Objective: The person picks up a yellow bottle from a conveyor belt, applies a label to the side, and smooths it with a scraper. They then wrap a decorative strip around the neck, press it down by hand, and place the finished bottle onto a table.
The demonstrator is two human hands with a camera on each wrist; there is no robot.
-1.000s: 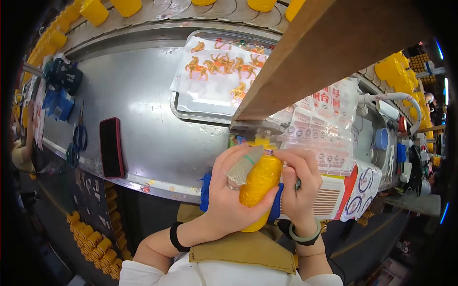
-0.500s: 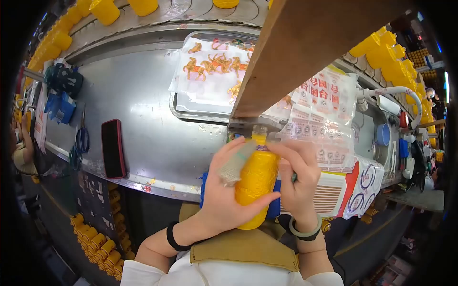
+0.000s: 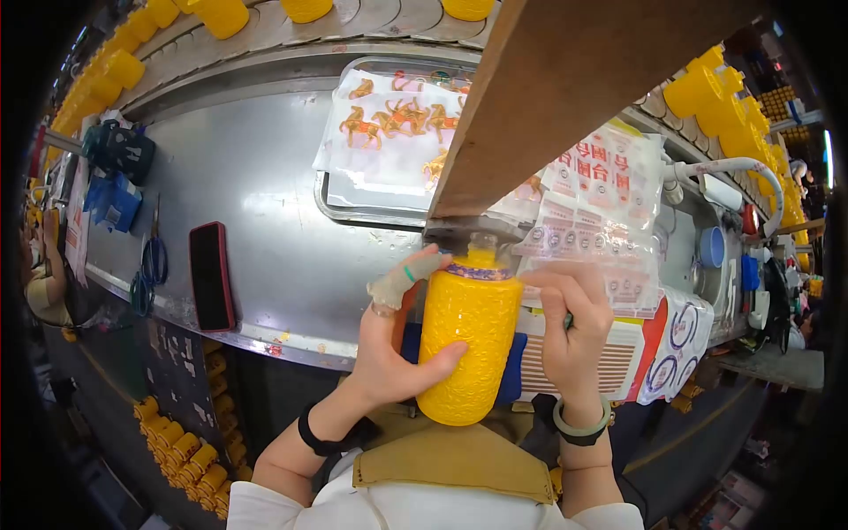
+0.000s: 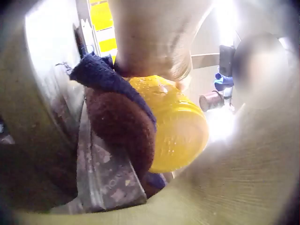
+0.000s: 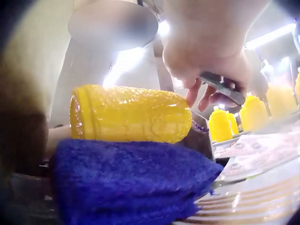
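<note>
A yellow textured bottle [image 3: 468,344] leans with its clear-topped neck away from the body; a purple patterned band circles its shoulder. My left hand [image 3: 393,353] grips its left side, thumb across the front and a finger in a pale covering near the neck. Curled beside the shoulder, my right hand [image 3: 574,327] holds a small grey-green tool [image 5: 222,86], clearest in the right wrist view. Whether the right fingertips touch the band is blurred. Below the bottle [image 5: 131,115] in that view is a blue cloth [image 5: 136,178].
A wooden beam [image 3: 548,97] slants over the work area. Behind is a tray [image 3: 371,214] of horse-shaped pieces. A phone [image 3: 210,274] and scissors [image 3: 155,256] lie left; printed sheets [image 3: 592,238] lie right. Yellow bottles [image 3: 221,16] line the back conveyor.
The bottle now stands less slanted, with more of its front showing. My left hand has shifted left around its side; my right hand has moved slightly right. The bottles on the back conveyor have shifted right.
</note>
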